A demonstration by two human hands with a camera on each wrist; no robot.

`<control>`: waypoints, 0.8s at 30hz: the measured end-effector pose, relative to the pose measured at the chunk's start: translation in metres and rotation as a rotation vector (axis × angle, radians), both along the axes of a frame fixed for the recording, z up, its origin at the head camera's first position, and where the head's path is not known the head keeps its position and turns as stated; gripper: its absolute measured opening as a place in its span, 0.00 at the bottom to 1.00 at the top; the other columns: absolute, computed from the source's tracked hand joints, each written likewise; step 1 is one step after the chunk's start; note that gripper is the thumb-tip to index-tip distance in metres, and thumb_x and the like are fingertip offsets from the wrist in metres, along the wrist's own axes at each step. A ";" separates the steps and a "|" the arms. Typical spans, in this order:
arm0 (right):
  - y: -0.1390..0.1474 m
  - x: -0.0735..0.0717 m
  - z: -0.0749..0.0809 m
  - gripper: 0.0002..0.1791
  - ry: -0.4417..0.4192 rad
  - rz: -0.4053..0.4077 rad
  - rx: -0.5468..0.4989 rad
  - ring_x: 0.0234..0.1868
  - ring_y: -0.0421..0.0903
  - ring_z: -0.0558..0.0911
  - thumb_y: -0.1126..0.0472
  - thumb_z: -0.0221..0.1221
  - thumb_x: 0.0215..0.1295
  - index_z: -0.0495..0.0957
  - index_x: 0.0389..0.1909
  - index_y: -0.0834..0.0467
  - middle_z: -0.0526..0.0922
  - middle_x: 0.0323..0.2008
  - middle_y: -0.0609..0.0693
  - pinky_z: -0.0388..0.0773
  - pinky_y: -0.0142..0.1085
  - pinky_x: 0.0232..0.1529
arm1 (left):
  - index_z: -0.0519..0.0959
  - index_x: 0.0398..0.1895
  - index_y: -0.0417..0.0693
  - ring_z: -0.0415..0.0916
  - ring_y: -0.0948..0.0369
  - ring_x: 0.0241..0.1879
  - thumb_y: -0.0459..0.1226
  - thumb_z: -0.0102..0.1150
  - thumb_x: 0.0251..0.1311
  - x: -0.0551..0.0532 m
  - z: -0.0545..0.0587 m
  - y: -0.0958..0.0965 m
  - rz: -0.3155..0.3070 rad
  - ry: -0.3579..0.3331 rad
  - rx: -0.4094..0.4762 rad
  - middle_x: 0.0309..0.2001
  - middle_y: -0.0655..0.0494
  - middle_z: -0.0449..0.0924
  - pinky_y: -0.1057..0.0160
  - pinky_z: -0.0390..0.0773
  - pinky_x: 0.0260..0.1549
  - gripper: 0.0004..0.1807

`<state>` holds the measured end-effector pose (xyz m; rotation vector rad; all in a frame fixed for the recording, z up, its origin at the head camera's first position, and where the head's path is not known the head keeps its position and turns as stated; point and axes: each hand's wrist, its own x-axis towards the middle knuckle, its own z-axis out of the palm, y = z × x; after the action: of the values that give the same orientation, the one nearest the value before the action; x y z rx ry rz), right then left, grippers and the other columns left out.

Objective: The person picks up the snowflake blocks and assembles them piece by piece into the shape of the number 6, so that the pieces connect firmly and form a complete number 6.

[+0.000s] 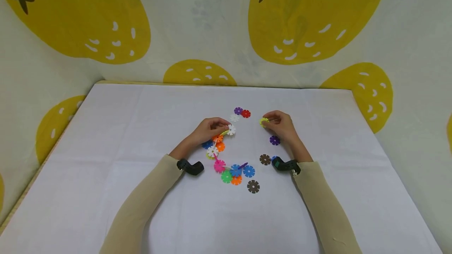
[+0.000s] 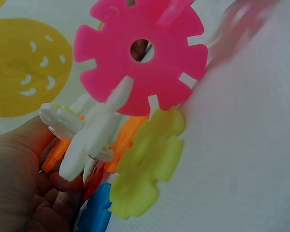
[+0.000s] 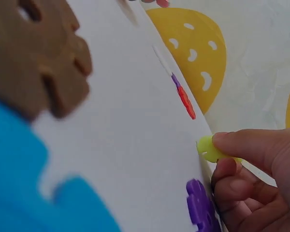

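My left hand (image 1: 211, 129) grips a chain of interlocking notched plastic discs at its far end, by a white disc (image 1: 231, 129). Down from there the chain runs through orange discs (image 1: 220, 146), another white one (image 1: 212, 151) and a pink disc (image 1: 219, 166). It curves right to joined blue (image 1: 236, 170), green (image 1: 226, 176) and orange ones. In the left wrist view the pink disc (image 2: 104, 29) and a yellow one (image 2: 147, 166) stand close to the camera. Between thumb and fingers my right hand (image 1: 282, 126) pinches a yellow disc (image 3: 210, 149), just off the table's far half.
Loose discs lie about: purple (image 1: 238, 111), red (image 1: 246, 113) and white (image 1: 234, 118) at the back. Another purple disc (image 1: 274, 140) is below my right hand. Brown discs (image 1: 253, 186) lie nearer the front, one beside a blue disc partly hidden by the right wrist camera.
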<state>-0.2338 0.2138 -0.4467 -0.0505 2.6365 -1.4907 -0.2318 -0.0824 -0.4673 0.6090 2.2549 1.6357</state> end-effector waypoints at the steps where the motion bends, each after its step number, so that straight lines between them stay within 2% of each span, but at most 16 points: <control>1: -0.001 0.000 0.000 0.18 0.004 0.012 -0.005 0.37 0.48 0.77 0.59 0.64 0.65 0.78 0.52 0.63 0.79 0.46 0.59 0.76 0.24 0.33 | 0.80 0.54 0.39 0.74 0.59 0.34 0.36 0.57 0.68 0.000 -0.001 0.000 -0.001 0.000 0.007 0.41 0.48 0.82 0.72 0.75 0.35 0.15; 3: -0.004 0.001 0.000 0.17 0.012 0.035 -0.018 0.36 0.48 0.78 0.59 0.64 0.65 0.78 0.51 0.63 0.80 0.46 0.60 0.76 0.25 0.33 | 0.79 0.55 0.39 0.74 0.59 0.34 0.35 0.57 0.68 0.000 -0.001 0.000 -0.008 0.012 0.026 0.40 0.48 0.81 0.72 0.75 0.35 0.15; 7: -0.012 0.003 0.000 0.13 0.061 0.095 -0.016 0.30 0.45 0.77 0.60 0.65 0.63 0.79 0.45 0.63 0.82 0.38 0.56 0.76 0.27 0.29 | 0.79 0.55 0.40 0.74 0.59 0.33 0.34 0.57 0.67 -0.001 -0.002 0.000 -0.021 0.041 0.056 0.39 0.48 0.81 0.72 0.75 0.35 0.15; 10: -0.017 0.004 0.000 0.12 0.062 0.138 -0.023 0.26 0.44 0.76 0.60 0.66 0.62 0.79 0.41 0.64 0.81 0.33 0.55 0.76 0.29 0.27 | 0.79 0.55 0.40 0.74 0.59 0.32 0.34 0.58 0.67 0.000 -0.002 0.000 -0.021 0.043 0.056 0.38 0.48 0.81 0.72 0.75 0.34 0.15; 16: -0.028 0.008 0.002 0.11 -0.006 0.171 -0.066 0.28 0.47 0.78 0.61 0.66 0.62 0.79 0.41 0.64 0.80 0.34 0.56 0.78 0.30 0.29 | 0.79 0.54 0.40 0.74 0.59 0.32 0.34 0.58 0.67 0.000 -0.002 0.000 -0.014 0.026 0.050 0.38 0.48 0.81 0.72 0.75 0.34 0.15; 24: -0.039 0.010 0.001 0.11 -0.011 0.228 -0.067 0.33 0.48 0.79 0.62 0.67 0.61 0.80 0.41 0.63 0.82 0.36 0.56 0.79 0.29 0.35 | 0.80 0.54 0.41 0.74 0.59 0.32 0.36 0.59 0.67 0.000 -0.001 -0.001 0.009 0.008 0.024 0.38 0.49 0.81 0.72 0.75 0.34 0.15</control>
<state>-0.2233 0.1747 -0.4461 -0.3354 2.4728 -1.4960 -0.2316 -0.0829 -0.4679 0.6128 2.2498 1.6703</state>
